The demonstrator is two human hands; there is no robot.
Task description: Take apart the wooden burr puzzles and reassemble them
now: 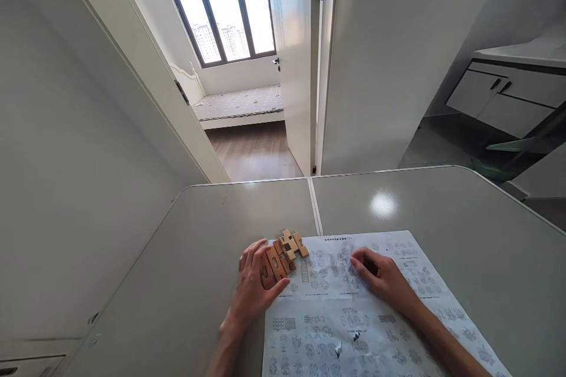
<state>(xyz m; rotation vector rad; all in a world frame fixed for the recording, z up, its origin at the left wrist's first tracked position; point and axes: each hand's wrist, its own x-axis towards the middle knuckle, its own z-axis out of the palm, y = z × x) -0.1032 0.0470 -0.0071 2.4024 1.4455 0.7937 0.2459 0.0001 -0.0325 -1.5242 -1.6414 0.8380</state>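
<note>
Several flat wooden puzzle pieces lie in a close cluster at the upper left corner of a printed paper sheet. Some are reddish-brown with cut-out slots and dark numerals; paler notched ones sit at the far end. My left hand curves around the cluster from the left, its fingers along the far side and its thumb at the near edge. On the sheet's right half rests my right hand, fingers curled in and thumb close to the index finger, with no object visible in it.
The sheet carries rows of small line drawings and two small dark marks or scraps near its bottom. Beneath it is a grey table with a pale seam. Beyond stand an open door, a bed and a white cabinet.
</note>
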